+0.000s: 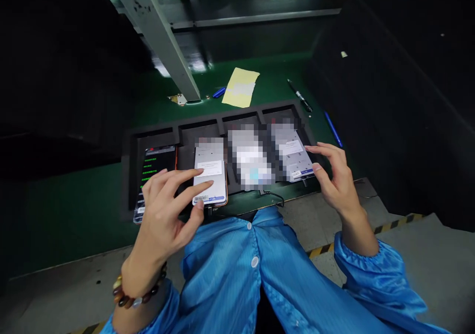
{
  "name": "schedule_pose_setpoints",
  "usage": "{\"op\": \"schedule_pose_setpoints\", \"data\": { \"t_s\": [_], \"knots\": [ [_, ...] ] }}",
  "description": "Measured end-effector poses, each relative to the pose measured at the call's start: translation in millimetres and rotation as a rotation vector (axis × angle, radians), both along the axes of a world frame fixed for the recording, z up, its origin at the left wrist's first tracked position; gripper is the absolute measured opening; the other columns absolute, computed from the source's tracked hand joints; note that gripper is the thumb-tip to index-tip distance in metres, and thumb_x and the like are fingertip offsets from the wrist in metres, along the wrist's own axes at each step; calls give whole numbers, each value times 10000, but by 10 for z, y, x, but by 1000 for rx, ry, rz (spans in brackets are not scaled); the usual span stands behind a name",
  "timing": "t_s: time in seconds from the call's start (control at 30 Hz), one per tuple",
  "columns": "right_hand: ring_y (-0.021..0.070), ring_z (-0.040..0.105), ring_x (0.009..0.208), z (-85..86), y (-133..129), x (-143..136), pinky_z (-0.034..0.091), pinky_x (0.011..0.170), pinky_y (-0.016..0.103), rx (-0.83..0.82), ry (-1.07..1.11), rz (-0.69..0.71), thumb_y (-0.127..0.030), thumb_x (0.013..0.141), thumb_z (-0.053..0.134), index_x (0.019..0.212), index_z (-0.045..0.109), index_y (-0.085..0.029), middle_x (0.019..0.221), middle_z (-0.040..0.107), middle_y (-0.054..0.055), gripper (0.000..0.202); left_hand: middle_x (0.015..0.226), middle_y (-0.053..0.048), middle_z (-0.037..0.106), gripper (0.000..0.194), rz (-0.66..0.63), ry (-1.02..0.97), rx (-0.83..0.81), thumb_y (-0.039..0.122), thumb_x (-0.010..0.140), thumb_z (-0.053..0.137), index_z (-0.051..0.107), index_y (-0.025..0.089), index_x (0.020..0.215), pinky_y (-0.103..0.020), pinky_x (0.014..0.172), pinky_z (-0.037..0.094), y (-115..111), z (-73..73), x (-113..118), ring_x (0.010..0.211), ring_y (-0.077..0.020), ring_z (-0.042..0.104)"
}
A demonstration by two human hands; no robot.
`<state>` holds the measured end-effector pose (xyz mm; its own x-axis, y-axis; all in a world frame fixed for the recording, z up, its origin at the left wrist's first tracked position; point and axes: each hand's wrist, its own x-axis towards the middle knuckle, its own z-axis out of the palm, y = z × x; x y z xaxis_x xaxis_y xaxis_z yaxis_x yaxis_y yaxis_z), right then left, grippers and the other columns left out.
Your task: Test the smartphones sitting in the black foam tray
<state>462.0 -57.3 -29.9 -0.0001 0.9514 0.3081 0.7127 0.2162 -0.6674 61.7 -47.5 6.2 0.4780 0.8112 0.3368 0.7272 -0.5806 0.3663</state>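
Several smartphones lie side by side in a black compartment tray (pixel 202 122), some with blurred screens. My left hand (pixel 166 208) is over the second phone from the left (pixel 210 189), fingers spread, fingertips at its lit screen; a white pop-up box shows there. Partly behind that hand is the leftmost phone (pixel 160 162), dark with green text. The third phone (pixel 252 163) glows white, with neither hand on it. At the right edge of the rightmost phone (pixel 297 162), my right hand (pixel 336 180) has thumb and fingers apart. Whether it touches the phone I cannot tell.
Beyond the tray, a yellow paper (pixel 241 87) lies on the green bench (pixel 276 79) near a blue pen cap (pixel 219 92). A black pen (pixel 300 95) and a blue pen (pixel 333 128) are at the right. A metal post (pixel 159 37) rises behind. A black cable (pixel 275 195) hangs below the phones.
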Motion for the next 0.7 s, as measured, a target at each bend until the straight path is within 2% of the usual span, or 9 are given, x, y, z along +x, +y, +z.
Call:
{"op": "schedule_pose_setpoints", "data": {
  "t_s": [0.13, 0.27, 0.33, 0.5, 0.6, 0.7],
  "knots": [
    [334, 497, 1520, -20, 28, 19, 414, 1255, 616, -59, -49, 36, -379, 1117, 505, 1444, 621, -282, 1500, 689, 87, 360, 1465, -138, 671, 334, 111, 34, -23, 220, 1059, 532, 710, 254, 1341, -668, 1164, 409, 73, -23, 46, 1321, -391, 592],
    [355, 493, 1525, 79, 42, -72, 404, 1244, 628, -49, -88, 50, -364, 1118, 478, 1424, 630, -268, 1485, 698, 97, 355, 1490, -129, 657, 335, 162, 57, -41, 247, 1069, 526, 723, 242, 1339, -643, 1155, 428, 134, -52, 91, 1356, -406, 568],
    [358, 489, 1535, 161, 70, -200, 401, 1244, 624, -40, -108, 101, -341, 1115, 463, 1435, 627, -259, 1488, 695, 104, 369, 1495, -132, 654, 338, 164, 63, -49, 253, 1069, 529, 731, 231, 1339, -637, 1145, 439, 156, -59, 110, 1352, -406, 567],
    [351, 459, 1572, 301, 227, -632, 382, 1265, 629, -95, -188, 329, -250, 1098, 433, 1473, 607, -242, 1517, 692, 103, 413, 1489, -134, 651, 351, 148, 91, -55, 243, 1069, 520, 745, 226, 1338, -619, 1160, 441, 180, -67, 152, 1342, -384, 562],
    [356, 490, 1555, 330, 296, -763, 378, 1268, 656, -107, -225, 353, -253, 1099, 442, 1466, 623, -257, 1513, 692, 112, 409, 1500, -131, 642, 358, 111, 89, -45, 237, 1058, 528, 753, 236, 1338, -611, 1174, 439, 181, -79, 168, 1354, -376, 555],
    [360, 518, 1539, 354, 269, -692, 397, 1248, 668, -85, -191, 311, -281, 1106, 462, 1470, 629, -297, 1499, 703, 96, 401, 1520, -128, 632, 358, 68, 83, -47, 246, 1049, 541, 766, 248, 1327, -629, 1200, 417, 187, -99, 174, 1351, -372, 561]
  ]
}}
